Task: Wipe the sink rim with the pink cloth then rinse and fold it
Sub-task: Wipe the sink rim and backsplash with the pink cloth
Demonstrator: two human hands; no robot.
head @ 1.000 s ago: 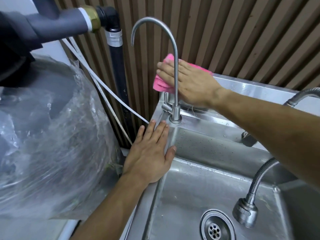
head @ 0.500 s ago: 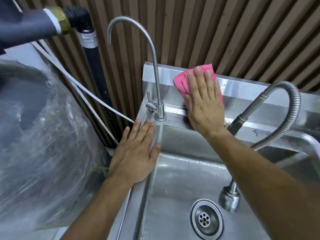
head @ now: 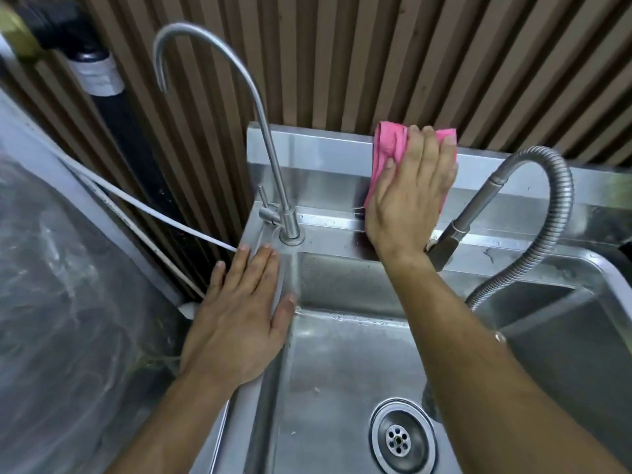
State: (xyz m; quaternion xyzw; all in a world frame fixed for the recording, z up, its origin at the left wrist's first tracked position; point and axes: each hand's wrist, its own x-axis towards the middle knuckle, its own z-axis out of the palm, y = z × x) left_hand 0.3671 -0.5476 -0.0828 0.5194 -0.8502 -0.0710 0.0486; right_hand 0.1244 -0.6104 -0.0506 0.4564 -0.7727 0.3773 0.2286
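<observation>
right hand [head: 407, 200]: laid flat with straight fingers, the pink cloth [head: 390, 152] is pressed against the sink's raised back rim [head: 307, 148], between gooseneck tap [head: 260, 131] and spray hose [head: 561, 206]. left hand [head: 239, 316]: flat, unclenched, rested on the left rim beside the basin [head: 342, 371].

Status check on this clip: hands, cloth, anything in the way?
Right hand flat, pressing pink cloth on sink back rim. Left hand flat on left rim. Spray hose close on the right.
</observation>
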